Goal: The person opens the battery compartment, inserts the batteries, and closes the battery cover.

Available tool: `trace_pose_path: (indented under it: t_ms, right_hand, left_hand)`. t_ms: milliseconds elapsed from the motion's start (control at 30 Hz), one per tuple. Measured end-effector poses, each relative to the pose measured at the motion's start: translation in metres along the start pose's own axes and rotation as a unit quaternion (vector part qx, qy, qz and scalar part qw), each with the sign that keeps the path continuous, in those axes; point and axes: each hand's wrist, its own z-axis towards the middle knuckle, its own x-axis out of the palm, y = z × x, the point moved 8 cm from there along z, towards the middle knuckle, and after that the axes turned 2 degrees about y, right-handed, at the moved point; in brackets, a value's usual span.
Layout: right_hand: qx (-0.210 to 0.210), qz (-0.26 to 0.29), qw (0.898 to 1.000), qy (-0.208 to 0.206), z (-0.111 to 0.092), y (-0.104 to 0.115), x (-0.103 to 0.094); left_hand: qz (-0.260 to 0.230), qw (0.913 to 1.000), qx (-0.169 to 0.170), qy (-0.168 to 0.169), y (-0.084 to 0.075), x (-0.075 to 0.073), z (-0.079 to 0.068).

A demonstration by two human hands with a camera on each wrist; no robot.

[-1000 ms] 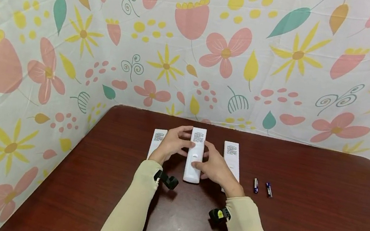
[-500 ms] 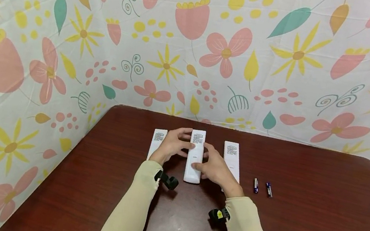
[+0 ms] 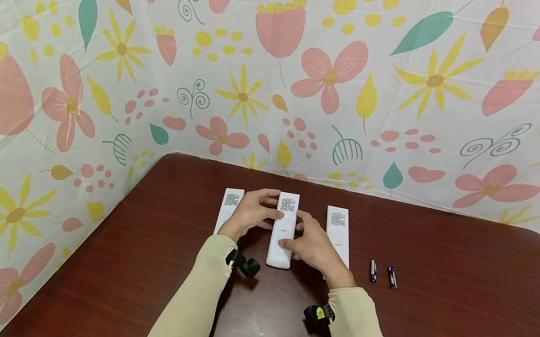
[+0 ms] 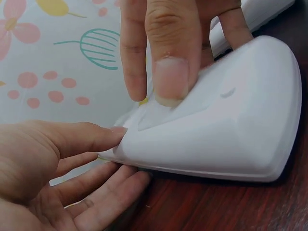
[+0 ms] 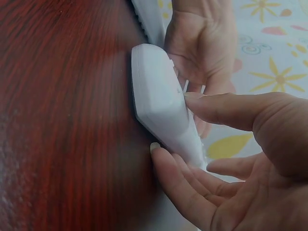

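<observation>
A white remote control (image 3: pixel 279 258) lies back side up at mid-table, its printed label at the far end and a battery cover in the middle. My left hand (image 3: pixel 253 210) grips its upper left side, thumb on the back face and fingers along the edge. From the right, my right hand (image 3: pixel 315 243) holds the lower half. In the left wrist view, the right thumb (image 4: pixel 172 79) presses on the battery cover (image 4: pixel 173 118). The right wrist view shows the near end of the remote (image 5: pixel 156 91) slightly raised off the wood, with right fingertips by its lower edge.
A second white remote (image 3: pixel 230 200) lies left, partly behind the left hand. Another white remote (image 3: pixel 338 220) lies right, partly covered by the right hand. Two small batteries (image 3: pixel 383 273) sit farther right on the dark red table (image 3: pixel 463 323). Flower-patterned cloth (image 3: pixel 282 88) hangs behind.
The far end of the held remote has come down and slightly toward me. Both hands keep nearly the same place and grip. The other remotes and the batteries have stayed put.
</observation>
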Motion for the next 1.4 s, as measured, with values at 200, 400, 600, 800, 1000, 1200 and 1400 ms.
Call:
trace_pose_path:
  t_ms: [200, 400, 600, 800, 1000, 1200, 1400]
  right_hand:
    - [0.004, -0.001, 1.0, 0.004, -0.0016, 0.0003, 0.0008]
    - [0.009, -0.01, 1.0, 0.006, -0.0022, 0.0, 0.0006]
    - [0.01, -0.014, 1.0, 0.008, -0.0023, 0.0004, 0.0004]
    - [0.008, -0.023, 1.0, 0.013, -0.0032, 0.0013, 0.001]
    - [0.006, -0.024, 1.0, 0.018, -0.0032, 0.0021, 0.0015]
    - [0.005, -0.022, 1.0, 0.016, -0.0023, 0.0015, 0.0011]
    - [0.003, -0.016, 1.0, 0.015, -0.003, 0.0021, 0.0006]
  left_hand:
    - [0.017, 0.9998, -0.004, -0.007, 0.001, -0.0009, -0.0011]
    - [0.028, 0.9996, -0.005, -0.01, 0.0011, -0.0015, -0.0004]
    - [0.032, 0.9994, 0.0, -0.014, 0.0014, -0.0019, 0.0008]
    - [0.038, 0.9991, 0.0, -0.018, 0.0029, -0.002, 0.0014]
    - [0.037, 0.9991, -0.002, -0.021, 0.0042, -0.0026, 0.0017]
    - [0.038, 0.999, 0.0, -0.023, 0.0039, -0.0026, 0.0024]
    - [0.037, 0.999, -0.001, -0.027, 0.0034, -0.0019, 0.0027]
